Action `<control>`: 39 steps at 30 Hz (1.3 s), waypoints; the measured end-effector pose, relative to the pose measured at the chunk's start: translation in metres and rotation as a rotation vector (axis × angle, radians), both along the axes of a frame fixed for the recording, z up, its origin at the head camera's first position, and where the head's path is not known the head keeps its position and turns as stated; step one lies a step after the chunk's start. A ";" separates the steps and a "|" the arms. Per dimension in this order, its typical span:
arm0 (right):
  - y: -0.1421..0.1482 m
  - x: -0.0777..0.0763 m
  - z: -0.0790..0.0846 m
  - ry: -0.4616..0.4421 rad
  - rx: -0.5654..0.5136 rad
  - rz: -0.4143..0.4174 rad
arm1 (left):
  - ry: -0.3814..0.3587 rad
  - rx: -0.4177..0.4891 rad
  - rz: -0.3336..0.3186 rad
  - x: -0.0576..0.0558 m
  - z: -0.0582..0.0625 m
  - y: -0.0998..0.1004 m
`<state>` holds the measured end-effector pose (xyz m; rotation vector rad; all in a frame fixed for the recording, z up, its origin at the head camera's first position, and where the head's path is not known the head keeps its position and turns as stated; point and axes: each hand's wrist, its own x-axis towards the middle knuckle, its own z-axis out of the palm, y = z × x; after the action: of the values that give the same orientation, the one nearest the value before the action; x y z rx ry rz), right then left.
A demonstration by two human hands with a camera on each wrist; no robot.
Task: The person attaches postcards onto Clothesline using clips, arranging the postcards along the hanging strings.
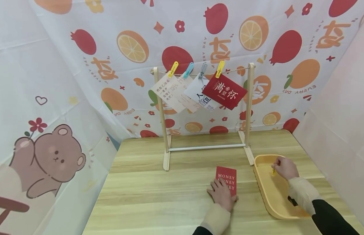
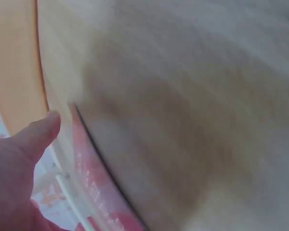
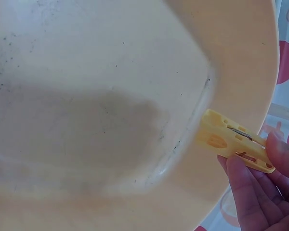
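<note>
My right hand [image 1: 287, 168] pinches a yellow clothespin [image 3: 231, 141] between thumb and fingers, over the far part of the yellow tray [image 1: 267, 199]. In the right wrist view, the clothespin's jaw end points toward the tray floor. A red card [image 1: 230, 178] printed with "MONEY" lies on the table. My left hand [image 1: 223, 195] rests across its lower left part, and some of the lettering is hidden under the fingers. The thumb [image 2: 41, 134] stretches out straight in the left wrist view, by the card's edge.
Behind the card stands a wooden rack [image 1: 165, 124] with a cord. Several cards hang there by clothespins, among them a red card [image 1: 224, 90] under a yellow clothespin [image 1: 220, 69] and a white card [image 1: 199, 93]. A white bar [image 1: 206, 147] joins the rack's feet. Printed cloth surrounds the table.
</note>
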<state>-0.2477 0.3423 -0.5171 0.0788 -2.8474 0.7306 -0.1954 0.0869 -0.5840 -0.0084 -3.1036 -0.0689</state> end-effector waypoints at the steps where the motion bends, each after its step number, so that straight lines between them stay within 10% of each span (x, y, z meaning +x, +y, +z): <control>1: 0.000 0.000 -0.001 -0.003 0.000 -0.001 | -0.013 0.012 0.018 0.000 -0.001 0.001; 15: -0.001 -0.003 0.001 -0.005 0.006 -0.003 | -0.057 0.282 0.010 -0.008 0.005 -0.010; 24: 0.001 -0.001 0.002 -0.039 0.006 -0.022 | 0.063 0.400 -0.011 -0.014 0.007 -0.020; 33: -0.002 -0.007 0.027 0.234 -0.041 -0.138 | 0.054 1.217 -0.091 -0.028 0.034 -0.045; 39: -0.022 -0.029 0.113 0.490 -0.209 -0.159 | 0.020 1.543 -0.159 -0.063 0.096 -0.055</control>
<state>-0.2770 0.3205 -0.4040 -0.0011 -2.2741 0.8356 -0.2586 0.0320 -0.4879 -0.1888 -2.1613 -2.2087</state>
